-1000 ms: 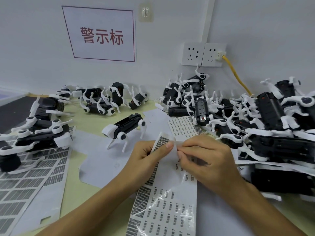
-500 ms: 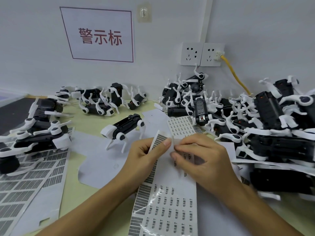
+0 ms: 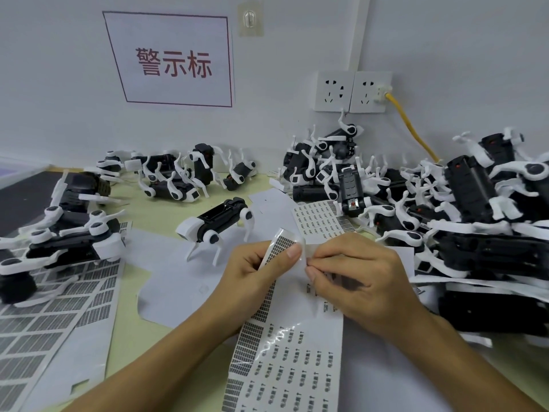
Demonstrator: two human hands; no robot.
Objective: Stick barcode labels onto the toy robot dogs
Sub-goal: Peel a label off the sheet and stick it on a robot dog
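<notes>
Head view shows the left hand gripping the curled top edge of a label sheet under its thumb, while the right hand pinches at a label on that same edge. Just beyond the grip a toy robot dog stands upright on backing paper on the surface, with one heap of dogs to the right, a smaller heap by the wall, and used label sheets at left.
</notes>
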